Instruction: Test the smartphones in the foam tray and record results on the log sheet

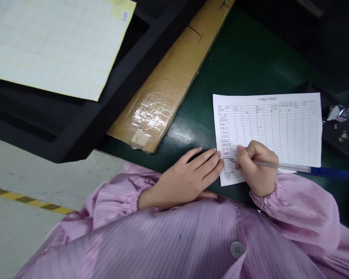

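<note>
A printed form [279, 128] with a ruled table lies on the dark green table [244, 58]. My right hand [257, 166] is closed around a clear pen with a blue cap [302, 169], its tip on the form's left column. My left hand [189, 176] lies flat with fingers stretched out, fingertips touching the form's left edge and holding nothing. Both arms wear pink striped sleeves.
A long cardboard box [168, 81] lies diagonally on the table, left of the form. A black tray [84, 112] carries a sheet of white labels [55, 42] at upper left. Small metal parts [339, 114] sit at the right edge. Grey floor with a yellow-black stripe [26, 199] shows lower left.
</note>
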The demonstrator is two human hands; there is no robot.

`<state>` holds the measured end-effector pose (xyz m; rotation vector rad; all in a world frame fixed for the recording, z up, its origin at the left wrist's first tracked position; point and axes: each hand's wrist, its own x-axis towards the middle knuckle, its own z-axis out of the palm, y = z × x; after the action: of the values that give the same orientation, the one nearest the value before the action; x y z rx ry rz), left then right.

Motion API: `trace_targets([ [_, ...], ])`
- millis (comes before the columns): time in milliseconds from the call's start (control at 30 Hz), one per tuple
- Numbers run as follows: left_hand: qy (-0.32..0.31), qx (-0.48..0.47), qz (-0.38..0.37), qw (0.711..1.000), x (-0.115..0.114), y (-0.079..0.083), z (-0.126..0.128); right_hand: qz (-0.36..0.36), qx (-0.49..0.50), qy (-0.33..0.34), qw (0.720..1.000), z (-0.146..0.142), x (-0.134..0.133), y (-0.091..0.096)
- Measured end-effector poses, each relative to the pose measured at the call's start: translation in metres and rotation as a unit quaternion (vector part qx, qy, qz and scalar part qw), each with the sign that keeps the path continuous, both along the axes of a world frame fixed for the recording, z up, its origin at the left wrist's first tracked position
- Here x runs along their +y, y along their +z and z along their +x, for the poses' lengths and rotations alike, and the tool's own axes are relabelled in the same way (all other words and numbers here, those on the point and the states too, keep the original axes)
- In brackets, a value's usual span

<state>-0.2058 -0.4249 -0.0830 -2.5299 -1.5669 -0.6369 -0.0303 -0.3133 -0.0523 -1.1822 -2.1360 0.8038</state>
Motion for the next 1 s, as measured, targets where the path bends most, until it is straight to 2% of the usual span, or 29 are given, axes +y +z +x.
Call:
trace_targets([
  [1000,-0.003,-0.006,-0.008,1.0,-0.0003,0.0013,0.0004,-0.014,0.006,-0.02,1.0,-0.0025,0.0012,0.0005],
])
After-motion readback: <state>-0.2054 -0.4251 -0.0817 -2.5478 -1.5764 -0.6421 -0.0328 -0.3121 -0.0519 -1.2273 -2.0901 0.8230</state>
